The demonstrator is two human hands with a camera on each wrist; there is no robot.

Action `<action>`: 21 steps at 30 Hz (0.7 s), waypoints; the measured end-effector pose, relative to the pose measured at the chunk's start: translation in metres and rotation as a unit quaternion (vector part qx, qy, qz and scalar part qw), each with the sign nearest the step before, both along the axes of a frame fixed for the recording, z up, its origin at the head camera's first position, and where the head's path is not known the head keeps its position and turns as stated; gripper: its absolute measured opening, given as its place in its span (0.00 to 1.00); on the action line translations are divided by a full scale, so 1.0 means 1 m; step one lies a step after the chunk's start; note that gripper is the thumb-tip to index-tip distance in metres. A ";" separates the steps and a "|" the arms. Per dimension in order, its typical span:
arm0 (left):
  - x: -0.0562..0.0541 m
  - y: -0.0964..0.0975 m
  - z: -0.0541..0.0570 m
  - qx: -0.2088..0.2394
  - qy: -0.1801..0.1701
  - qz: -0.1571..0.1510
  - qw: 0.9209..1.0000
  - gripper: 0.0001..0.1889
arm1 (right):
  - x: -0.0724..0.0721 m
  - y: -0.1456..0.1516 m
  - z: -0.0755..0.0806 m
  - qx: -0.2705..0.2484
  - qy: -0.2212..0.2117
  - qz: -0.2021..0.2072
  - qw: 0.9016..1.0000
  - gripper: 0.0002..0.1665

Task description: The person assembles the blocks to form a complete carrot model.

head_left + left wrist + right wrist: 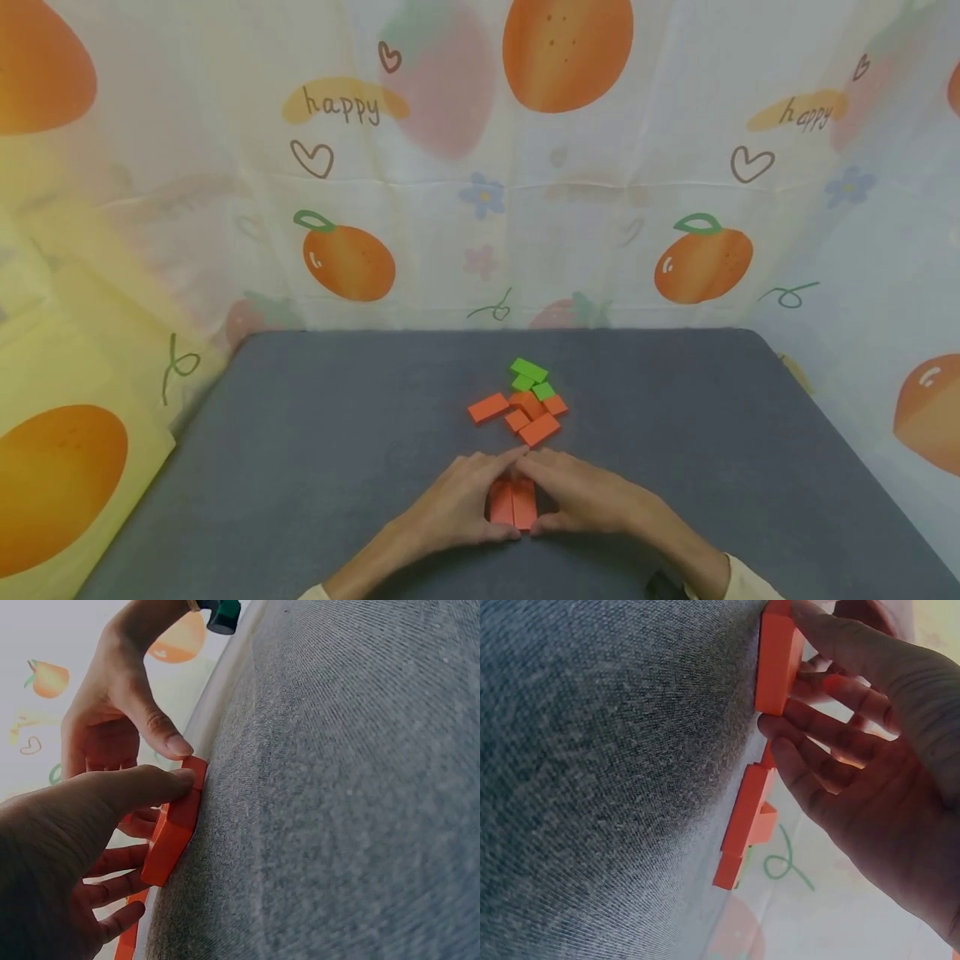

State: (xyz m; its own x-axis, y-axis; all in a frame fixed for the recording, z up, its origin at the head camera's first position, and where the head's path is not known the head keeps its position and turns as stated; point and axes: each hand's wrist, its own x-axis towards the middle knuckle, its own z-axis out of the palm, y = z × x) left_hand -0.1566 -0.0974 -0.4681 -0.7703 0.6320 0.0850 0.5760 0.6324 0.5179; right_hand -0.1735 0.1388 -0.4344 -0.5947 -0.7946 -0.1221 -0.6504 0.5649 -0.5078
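Observation:
Two orange rectangular blocks lie side by side on the dark table, a left block (501, 505) and a right block (525, 503). My left hand (453, 504) curves around the left one, thumb at its near end and fingers toward the far end. From the other side my right hand (596, 496) grips the right block in the same manner. The fingertips of both hands meet beyond the blocks. In the left wrist view the left thumb (146, 784) presses an orange block (171, 840). An orange block (776, 667) also shows between thumb and fingers in the right wrist view.
Just beyond the hands lies a loose group of orange blocks (540, 429), with several green blocks (529, 371) behind them. The grey cloth-covered table (337, 417) reaches back to a fruit-printed curtain (570, 250). A dark object (663, 586) sits by the right sleeve.

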 end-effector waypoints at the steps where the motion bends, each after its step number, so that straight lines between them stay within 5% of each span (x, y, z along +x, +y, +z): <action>1: 0.001 0.000 0.000 -0.001 0.000 0.003 1.000 0.49 | -0.001 0.001 0.001 -0.002 -0.001 0.000 1.000 0.33; 5: 0.000 0.002 0.001 -0.006 0.003 0.011 1.000 0.51 | -0.008 0.006 0.006 -0.020 0.002 -0.013 1.000 0.29; 9: -0.001 0.004 0.001 -0.014 0.004 0.017 1.000 0.52 | -0.022 0.012 0.007 -0.037 0.051 -0.038 0.997 0.20; 16: 0.001 0.006 0.000 -0.018 0.005 0.025 1.000 0.53 | -0.031 0.024 0.001 0.005 0.109 -0.037 0.993 0.19; 21: 0.002 0.006 0.000 -0.016 0.020 0.024 0.999 0.53 | -0.032 0.028 0.002 0.013 0.173 -0.077 0.982 0.16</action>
